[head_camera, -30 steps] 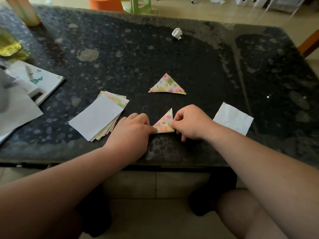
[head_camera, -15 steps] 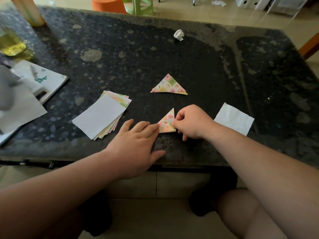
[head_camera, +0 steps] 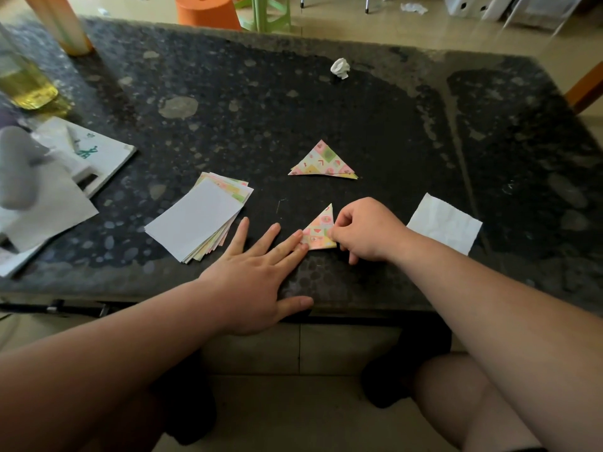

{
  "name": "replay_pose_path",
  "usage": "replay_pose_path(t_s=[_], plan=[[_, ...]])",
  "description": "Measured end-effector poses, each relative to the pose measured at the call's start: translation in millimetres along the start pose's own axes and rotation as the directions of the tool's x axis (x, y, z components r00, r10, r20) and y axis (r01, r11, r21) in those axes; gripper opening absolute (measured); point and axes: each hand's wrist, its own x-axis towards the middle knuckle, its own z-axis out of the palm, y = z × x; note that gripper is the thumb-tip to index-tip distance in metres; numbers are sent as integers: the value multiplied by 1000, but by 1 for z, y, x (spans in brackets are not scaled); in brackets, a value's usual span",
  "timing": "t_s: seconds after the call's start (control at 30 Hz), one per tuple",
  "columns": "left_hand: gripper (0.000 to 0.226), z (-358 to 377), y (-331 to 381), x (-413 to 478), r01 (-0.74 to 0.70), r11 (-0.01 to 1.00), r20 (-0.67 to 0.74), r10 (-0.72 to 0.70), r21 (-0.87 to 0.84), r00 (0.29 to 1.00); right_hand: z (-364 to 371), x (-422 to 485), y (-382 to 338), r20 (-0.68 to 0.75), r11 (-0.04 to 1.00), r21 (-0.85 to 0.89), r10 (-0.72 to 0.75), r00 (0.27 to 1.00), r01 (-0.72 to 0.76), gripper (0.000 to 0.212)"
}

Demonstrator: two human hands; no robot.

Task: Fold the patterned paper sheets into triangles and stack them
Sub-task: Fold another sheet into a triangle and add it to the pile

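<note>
Fingers of my left hand are lying straight and spread, pressing flat on the table. My right hand is curling and pinching the small patterned triangle. The tabletop is showing dark, speckled stone with pale, dusty patches. Beyond its far edge, at 12 o'clock, pale floor tiles and an orange stool are showing. The triangle is sitting near the table's front edge, touching my left fingertips at their 2 o'clock, with my right hand gripping its 3 o'clock side. Its sharp tip is pointing toward 12 o'clock, its long axis running 6 to 12. The folded triangles are lying at its 12 o'clock and the stack of unfolded sheets at its 9 o'clock.
</note>
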Motion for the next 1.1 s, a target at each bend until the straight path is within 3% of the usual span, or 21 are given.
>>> replay_pose_path(t_s=[0.17, 0.3, 0.37, 0.5, 0.63, 0.83, 0.93, 1.1], plan=[[91, 3, 0, 2, 13, 1000, -23, -13, 1, 1000, -2, -3, -3, 11, 1000, -19, 16, 1000, -15, 11], [91, 4, 1, 2, 29, 1000, -35, -28, 7, 999, -6, -13, -12, -115, 984, -173, -56, 992, 36, 35], [92, 4, 2, 1, 31, 999, -37, -31, 5, 999, -3, -17, -19, -55, 978, -204, -42, 998, 30, 38], [93, 3, 4, 1, 40, 999, -34, -39, 8, 999, 10, -11, -22, 84, 988, -101, 122, 989, -114, 27], [93, 2, 5, 2, 38, 999, -22, -37, 17, 999, 11, -7, -19, 89, 980, 50, 189, 978, -194, 31], [97, 2, 5, 1, 31, 999, -7, -31, 27, 999, 13, 1, -15, 43, 985, 29, 168, 985, -169, 36], [96, 1, 5, 0, 32, 999, 0, -32, 36, 999, 13, 3, -14, 48, 989, -76, 127, 991, -123, 42], [92, -1, 5, 1, 34, 999, 6, -35, 20, 999, 6, 2, -7, 92, 989, -90, 122, 988, -114, 29]])
